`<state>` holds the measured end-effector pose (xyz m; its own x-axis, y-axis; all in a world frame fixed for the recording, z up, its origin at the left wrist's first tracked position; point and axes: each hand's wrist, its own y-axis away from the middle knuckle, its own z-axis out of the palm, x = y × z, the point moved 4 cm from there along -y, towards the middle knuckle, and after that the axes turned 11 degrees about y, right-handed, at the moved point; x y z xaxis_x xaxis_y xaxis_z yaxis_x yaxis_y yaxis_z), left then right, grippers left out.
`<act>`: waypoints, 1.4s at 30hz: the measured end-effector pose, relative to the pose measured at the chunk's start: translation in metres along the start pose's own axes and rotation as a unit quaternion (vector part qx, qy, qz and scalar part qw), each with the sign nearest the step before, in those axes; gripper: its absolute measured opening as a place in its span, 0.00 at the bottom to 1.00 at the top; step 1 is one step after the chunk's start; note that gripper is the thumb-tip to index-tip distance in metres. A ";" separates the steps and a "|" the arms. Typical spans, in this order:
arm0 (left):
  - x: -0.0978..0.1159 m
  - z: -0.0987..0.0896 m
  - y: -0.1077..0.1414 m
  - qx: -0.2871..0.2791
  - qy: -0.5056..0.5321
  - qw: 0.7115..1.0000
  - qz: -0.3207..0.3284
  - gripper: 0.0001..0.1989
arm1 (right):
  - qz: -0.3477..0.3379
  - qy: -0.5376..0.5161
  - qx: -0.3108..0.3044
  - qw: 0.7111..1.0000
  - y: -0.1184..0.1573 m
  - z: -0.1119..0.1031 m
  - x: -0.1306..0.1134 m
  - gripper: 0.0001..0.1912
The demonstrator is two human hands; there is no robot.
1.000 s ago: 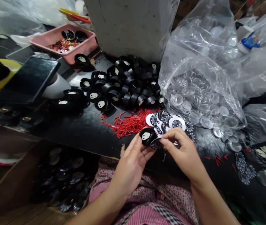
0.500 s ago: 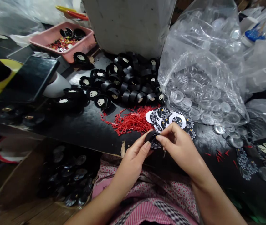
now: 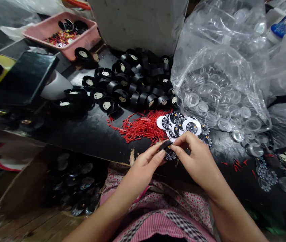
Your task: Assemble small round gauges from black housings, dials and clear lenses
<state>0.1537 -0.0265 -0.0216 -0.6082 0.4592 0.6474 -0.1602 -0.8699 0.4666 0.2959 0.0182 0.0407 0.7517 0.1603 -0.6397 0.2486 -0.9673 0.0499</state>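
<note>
By the near table edge, with tabletop stretching left, a round case was clamped in the left hand, its upward-facing dial pinched by the right hand.

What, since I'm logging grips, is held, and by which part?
A round black casing with a dial: the left hand grips its left side, the right hand pinches at the upper-right edge.
</note>
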 end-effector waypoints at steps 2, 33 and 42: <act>0.001 0.001 0.001 0.003 -0.006 1.000 0.010 0.14 | 0.018 0.003 -0.011 1.000 0.002 0.002 0.003 0.03; 0.017 -0.023 0.022 0.106 0.159 0.976 0.104 0.11 | -0.162 0.198 -0.018 0.966 -0.013 0.036 -0.024 0.06; 0.022 -0.021 0.015 0.128 0.116 0.978 0.113 0.17 | -0.150 0.045 -0.005 0.988 -0.005 0.026 -0.030 0.05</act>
<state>0.1213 -0.0328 -0.0130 -0.7708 0.1803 0.6111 0.1809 -0.8577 0.4812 0.2563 0.0134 0.0398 0.6946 0.4564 -0.5561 0.4738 -0.8719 -0.1238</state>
